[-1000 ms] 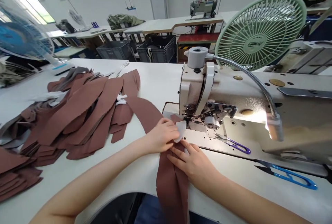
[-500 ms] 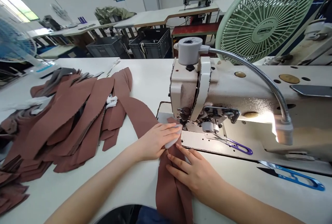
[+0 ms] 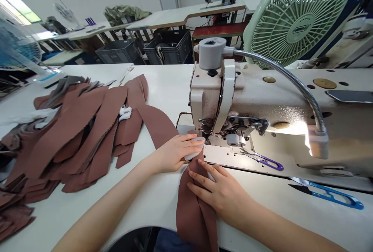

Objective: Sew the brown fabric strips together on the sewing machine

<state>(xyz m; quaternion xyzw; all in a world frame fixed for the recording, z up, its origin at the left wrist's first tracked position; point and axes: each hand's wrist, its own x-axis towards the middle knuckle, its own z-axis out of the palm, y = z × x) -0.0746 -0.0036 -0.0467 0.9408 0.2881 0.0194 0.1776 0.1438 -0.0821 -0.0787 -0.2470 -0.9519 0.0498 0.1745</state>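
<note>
Under the needle of the sewing machine (image 3: pixel 214 100) runs a long strip of brown fabric (image 3: pixel 188 205), its loose end hanging toward my lap. My left hand (image 3: pixel 171 153) lies over the strip just left of the needle, fingers stretched out across a pale ribbed piece (image 3: pixel 194 151) on the fabric. What is under its palm is hidden. Closer to me, my right hand (image 3: pixel 221 193) rests flat with spread fingers on the strip, along a fold in it. Another brown length (image 3: pixel 157 125) curves out from behind my left hand toward the pile.
A heap of brown cut pieces (image 3: pixel 72 139) covers the table's left. Purple thread snips (image 3: pixel 268 161) lie on the machine bed, blue snips (image 3: pixel 335 197) on the tabletop at right. A green fan (image 3: pixel 300 26) stands behind the machine; grey crates (image 3: pixel 171 49) sit beyond the table.
The fabric has slid slightly forward under my hands, and the pale piece is a little nearer the needle. My left hand has shifted slightly forward with it; my right hand has hardly moved.
</note>
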